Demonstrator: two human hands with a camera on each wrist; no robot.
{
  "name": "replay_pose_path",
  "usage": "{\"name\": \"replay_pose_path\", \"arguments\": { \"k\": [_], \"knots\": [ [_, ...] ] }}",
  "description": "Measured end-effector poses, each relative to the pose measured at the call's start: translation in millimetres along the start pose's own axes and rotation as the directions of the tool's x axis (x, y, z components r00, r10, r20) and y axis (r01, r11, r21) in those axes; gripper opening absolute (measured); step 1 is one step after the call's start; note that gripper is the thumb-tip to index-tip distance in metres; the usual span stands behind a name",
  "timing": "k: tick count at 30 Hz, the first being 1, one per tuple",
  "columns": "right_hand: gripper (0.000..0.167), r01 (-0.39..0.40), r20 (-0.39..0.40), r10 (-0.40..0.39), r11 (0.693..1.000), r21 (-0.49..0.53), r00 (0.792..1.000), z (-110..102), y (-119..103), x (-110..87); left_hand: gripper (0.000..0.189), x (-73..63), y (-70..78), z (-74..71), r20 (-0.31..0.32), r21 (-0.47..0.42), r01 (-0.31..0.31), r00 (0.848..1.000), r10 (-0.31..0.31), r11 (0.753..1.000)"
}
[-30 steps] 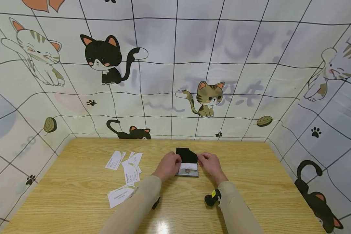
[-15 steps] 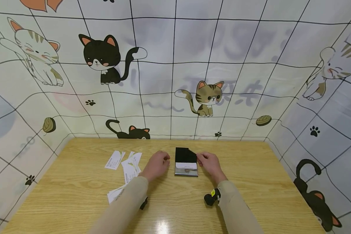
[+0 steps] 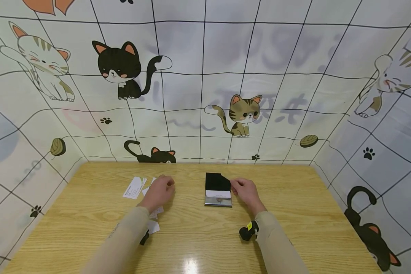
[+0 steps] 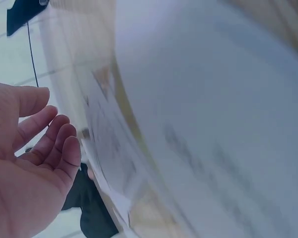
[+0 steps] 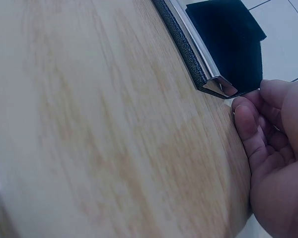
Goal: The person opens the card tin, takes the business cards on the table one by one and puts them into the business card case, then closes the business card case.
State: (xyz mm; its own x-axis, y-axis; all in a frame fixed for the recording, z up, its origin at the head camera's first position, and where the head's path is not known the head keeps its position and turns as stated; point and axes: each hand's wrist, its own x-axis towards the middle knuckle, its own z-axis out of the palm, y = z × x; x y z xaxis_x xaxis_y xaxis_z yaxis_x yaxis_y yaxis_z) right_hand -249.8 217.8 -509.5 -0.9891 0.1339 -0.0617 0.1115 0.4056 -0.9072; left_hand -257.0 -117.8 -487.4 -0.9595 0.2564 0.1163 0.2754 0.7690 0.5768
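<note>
A business card case (image 3: 218,201) lies on the table with its black flap (image 3: 215,182) raised away from the silver body. A white card shows inside its front part. At the flap's right edge, my right hand (image 3: 246,190) pinches the corner between thumb and forefinger; the right wrist view shows the grip beside the case's metal edge (image 5: 201,42). Over the loose business cards at left hovers my left hand (image 3: 160,192), its fingers loosely bent around nothing. One white card (image 3: 134,187) lies left of it, and another card (image 3: 154,227) shows partly under the sleeve.
The wooden table (image 3: 198,243) ends at a white wall sheet (image 3: 185,91) printed with cats and grid lines. A black wrist camera (image 3: 248,231) sits below my right wrist, close above the tabletop.
My left hand has let go of the card case and travelled left to the loose cards. My right hand has stayed at the flap's corner.
</note>
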Motion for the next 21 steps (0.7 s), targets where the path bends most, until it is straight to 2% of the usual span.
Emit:
{"name": "replay_pose_path", "arguments": {
  "k": [7, 10, 16, 21],
  "knots": [
    [0.028, -0.008, -0.003, 0.008, 1.000, -0.012, 1.000, 0, -2, -1.1, 0.024, -7.8, -22.9, -20.9, 0.052, 0.037, 0.046, 0.997, -0.048, 0.998],
    [0.027, -0.012, -0.003, 0.012, 1.000, -0.012, 1.000, 0, -2, -1.5, 0.029, -11.0, -27.9, -30.6, 0.086, 0.059, 0.055, 0.994, -0.060, 0.997],
    [0.029, -0.010, 0.000, 0.010, 1.000, -0.016, 1.000, 0, -3, -1.9, 0.042, -15.8, -30.4, -44.1, 0.154, 0.087, 0.062, 0.985, -0.075, 0.994],
    [0.028, -0.016, 0.000, 0.016, 1.000, -0.011, 1.000, 1, -4, -1.6, 0.048, -17.1, -29.9, -46.8, 0.185, 0.099, 0.069, 0.979, -0.087, 0.993]
  ]
}}
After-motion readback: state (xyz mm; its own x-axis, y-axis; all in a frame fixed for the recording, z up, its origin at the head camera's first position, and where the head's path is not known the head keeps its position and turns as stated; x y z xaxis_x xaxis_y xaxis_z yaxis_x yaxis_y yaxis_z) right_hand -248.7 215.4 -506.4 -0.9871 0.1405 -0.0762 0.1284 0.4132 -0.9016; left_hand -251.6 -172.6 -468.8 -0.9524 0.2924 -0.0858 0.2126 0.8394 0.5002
